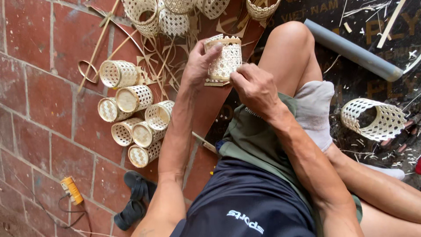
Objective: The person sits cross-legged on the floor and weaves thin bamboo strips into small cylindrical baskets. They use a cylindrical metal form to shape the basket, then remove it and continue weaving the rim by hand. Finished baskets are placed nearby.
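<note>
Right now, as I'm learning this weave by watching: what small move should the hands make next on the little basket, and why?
Probably press the rim band down with the right hand. Its fingers pinch the lower edge of the small woven basket, while the left hand grips its top, so the basket looks steadied for work at that edge.

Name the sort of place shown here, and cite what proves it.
Probably an informal floor workshop for bamboo weaving: finished woven baskets lie piled on the brick floor, loose bamboo strips lie scattered, and both hands work a small woven basket.
</note>
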The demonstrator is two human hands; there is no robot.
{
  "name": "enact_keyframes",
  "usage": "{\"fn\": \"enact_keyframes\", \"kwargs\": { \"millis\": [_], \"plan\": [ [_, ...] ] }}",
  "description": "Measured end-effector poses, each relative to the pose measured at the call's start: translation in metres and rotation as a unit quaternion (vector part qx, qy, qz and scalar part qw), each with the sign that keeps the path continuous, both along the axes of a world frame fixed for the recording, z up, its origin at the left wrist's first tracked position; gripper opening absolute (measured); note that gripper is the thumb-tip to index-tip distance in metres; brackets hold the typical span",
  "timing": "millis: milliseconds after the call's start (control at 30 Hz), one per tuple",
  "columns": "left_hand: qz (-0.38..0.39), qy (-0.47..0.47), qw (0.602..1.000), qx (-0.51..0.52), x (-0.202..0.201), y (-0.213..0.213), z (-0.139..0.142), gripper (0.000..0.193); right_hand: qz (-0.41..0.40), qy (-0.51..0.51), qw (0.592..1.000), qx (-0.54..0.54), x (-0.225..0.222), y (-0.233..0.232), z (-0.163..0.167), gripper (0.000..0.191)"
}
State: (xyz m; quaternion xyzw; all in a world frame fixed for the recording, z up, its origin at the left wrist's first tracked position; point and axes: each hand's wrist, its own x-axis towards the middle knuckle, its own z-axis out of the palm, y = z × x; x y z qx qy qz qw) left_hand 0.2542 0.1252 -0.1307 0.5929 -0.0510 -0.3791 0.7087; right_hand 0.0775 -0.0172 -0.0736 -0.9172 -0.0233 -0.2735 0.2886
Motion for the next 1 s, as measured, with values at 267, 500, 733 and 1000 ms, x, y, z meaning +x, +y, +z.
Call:
{"fn": "enact_keyframes", "kwargs": {
  "millis": [267, 500, 733, 1000],
  "plan": [
    [0.018, -0.148, 0.98, 0.135, 0.0, -0.016, 0.002, 0.077, 0.043, -0.044, 0.995, 0.078, -0.035, 0.02, 0.018, 0.026],
    [-0.176, -0.463, 0.729, 0.473, -0.041, -0.033, 0.012, 0.097, -0.255, -0.009, 0.952, 0.171, -0.188, -0.018, 0.025, 0.022],
    [-0.1, -0.675, 0.672, 0.288, -0.069, -0.045, 0.037, 0.068, -0.525, 0.104, 0.84, 0.087, -0.35, -0.043, 0.002, 0.022],
    [-0.348, -0.305, 0.887, 0.019, -0.264, -0.137, 0.067, 0.03, -0.548, 0.037, 0.829, 0.107, -0.355, -0.039, -0.03, 0.024]
  ]
}}
